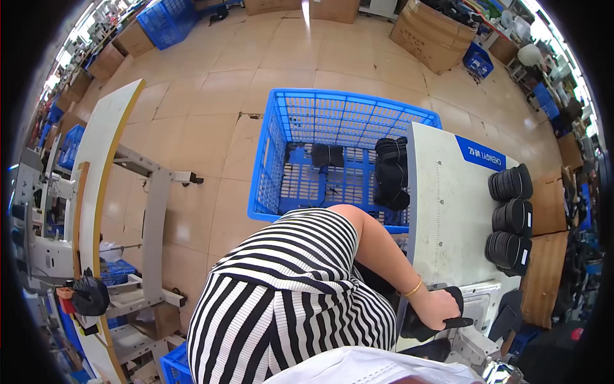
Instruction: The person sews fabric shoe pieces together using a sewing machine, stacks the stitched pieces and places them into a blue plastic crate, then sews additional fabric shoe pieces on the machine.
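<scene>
My left hand (436, 308), with a gold bangle at its wrist, reaches across to the work table (448, 224). Its fingers are curled on a black fabric piece (416, 326), which spreads out around the hand beside a sewing machine (476, 342). A narrow black strip or edge pokes out past the fingertips; what it belongs to cannot be made out. My right hand does not show. Farther along the table, at its right edge, stand stacks of black rounded pieces (508, 249), some with white labels.
A blue plastic crate (345, 99) on the floor by the table holds black bundles (391, 173). To the left is a long table top (112, 147) on a metal frame. Cardboard boxes (432, 35) and another blue crate (167, 24) stand at the back.
</scene>
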The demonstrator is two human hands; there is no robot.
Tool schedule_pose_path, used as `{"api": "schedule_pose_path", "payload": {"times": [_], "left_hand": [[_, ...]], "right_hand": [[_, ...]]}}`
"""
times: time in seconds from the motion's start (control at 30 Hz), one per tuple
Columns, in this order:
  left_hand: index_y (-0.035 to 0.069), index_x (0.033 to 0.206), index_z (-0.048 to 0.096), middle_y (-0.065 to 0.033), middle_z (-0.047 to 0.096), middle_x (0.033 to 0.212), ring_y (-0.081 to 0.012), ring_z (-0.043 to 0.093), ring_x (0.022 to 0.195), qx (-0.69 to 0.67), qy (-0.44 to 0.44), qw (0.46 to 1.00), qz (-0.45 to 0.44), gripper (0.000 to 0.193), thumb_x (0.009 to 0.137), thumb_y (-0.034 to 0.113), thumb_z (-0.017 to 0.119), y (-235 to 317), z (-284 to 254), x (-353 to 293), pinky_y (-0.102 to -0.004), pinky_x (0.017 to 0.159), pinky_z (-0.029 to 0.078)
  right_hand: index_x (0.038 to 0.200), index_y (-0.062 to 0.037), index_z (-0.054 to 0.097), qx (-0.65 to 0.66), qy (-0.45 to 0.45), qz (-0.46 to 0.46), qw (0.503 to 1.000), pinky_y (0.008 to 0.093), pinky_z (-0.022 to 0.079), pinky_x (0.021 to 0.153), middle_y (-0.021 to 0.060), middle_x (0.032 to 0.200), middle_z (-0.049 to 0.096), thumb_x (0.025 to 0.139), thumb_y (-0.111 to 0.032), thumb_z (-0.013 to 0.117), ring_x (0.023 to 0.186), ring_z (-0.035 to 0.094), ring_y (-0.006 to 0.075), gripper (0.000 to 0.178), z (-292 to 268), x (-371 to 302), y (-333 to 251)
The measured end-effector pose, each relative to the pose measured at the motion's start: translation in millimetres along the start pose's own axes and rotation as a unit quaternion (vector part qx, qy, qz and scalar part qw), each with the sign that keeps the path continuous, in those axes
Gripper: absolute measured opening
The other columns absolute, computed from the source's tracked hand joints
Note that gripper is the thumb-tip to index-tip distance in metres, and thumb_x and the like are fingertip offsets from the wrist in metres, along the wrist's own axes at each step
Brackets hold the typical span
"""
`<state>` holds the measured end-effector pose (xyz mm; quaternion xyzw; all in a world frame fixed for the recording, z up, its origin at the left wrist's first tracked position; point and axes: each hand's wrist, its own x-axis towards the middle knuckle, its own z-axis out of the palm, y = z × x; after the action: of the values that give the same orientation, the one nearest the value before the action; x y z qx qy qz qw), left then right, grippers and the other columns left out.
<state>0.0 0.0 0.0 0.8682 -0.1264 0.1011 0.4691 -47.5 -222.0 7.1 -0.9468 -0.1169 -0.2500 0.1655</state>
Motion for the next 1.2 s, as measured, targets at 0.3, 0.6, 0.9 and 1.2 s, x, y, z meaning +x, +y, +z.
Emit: {"api": "schedule_pose_path", "payload": {"times": [0.3, 0.6, 0.9, 1.2], "left_hand": [[-0.003, 0.093, 0.061, -0.0206, 0.064, 0.079, -0.0383, 0.065, 0.081, -0.002, 0.011, 0.999, -0.03, 0.028, 0.074, 0.017, 0.063, 14.5, -7.3, -5.9, -0.0466, 0.07, 0.051], [-0.005, 0.108, 0.053, -0.023, 0.065, 0.087, -0.0304, 0.065, 0.083, -0.271, 0.051, 0.961, -0.018, 0.048, 0.072, 0.021, 0.069, 24.3, -35.1, -2.8, -0.0404, 0.073, 0.052], [-0.006, 0.108, 0.062, -0.0128, 0.07, 0.096, -0.0203, 0.07, 0.083, -0.577, -0.087, 0.769, -0.259, 0.024, 0.086, 0.005, 0.065, 17.3, -61.2, 35.8, -0.0327, 0.075, 0.058], [-0.003, 0.106, 0.064, -0.0125, 0.07, 0.096, -0.0183, 0.07, 0.084, -0.557, -0.062, 0.792, -0.241, 0.018, 0.091, 0.006, 0.059, 27.3, -65.7, 42.1, -0.0284, 0.075, 0.057]], "right_hand": [[0.099, 0.0051, 0.063, -0.137, -0.02, 0.006, 0.99, 0.0513, 0.044, 0.072, 0.0233, 0.087, 0.056, 0.082, -0.048, 0.072, 0.082, 0.055, 0.0426, 0.057, 15.9, -5.1, 20.7], [0.126, 0.0057, 0.053, 0.039, 0.043, 0.009, 0.998, 0.0468, 0.04, 0.1, 0.0238, 0.121, 0.056, 0.089, -0.029, 0.067, 0.111, 0.052, 0.0406, 0.052, 21.6, -14.7, 12.1], [0.137, -0.0011, 0.043, 0.327, 0.121, 0.161, 0.923, 0.0252, 0.046, 0.084, 0.0095, 0.11, 0.059, 0.095, -0.001, 0.056, 0.095, 0.058, 0.0123, 0.044, -7.1, 22.0, -16.1], [0.136, 0.0005, 0.039, 0.409, 0.132, 0.174, 0.886, 0.0276, 0.048, 0.083, 0.0145, 0.106, 0.062, 0.095, -0.001, 0.056, 0.092, 0.059, 0.0154, 0.044, -23.4, 9.7, 2.8]]}}
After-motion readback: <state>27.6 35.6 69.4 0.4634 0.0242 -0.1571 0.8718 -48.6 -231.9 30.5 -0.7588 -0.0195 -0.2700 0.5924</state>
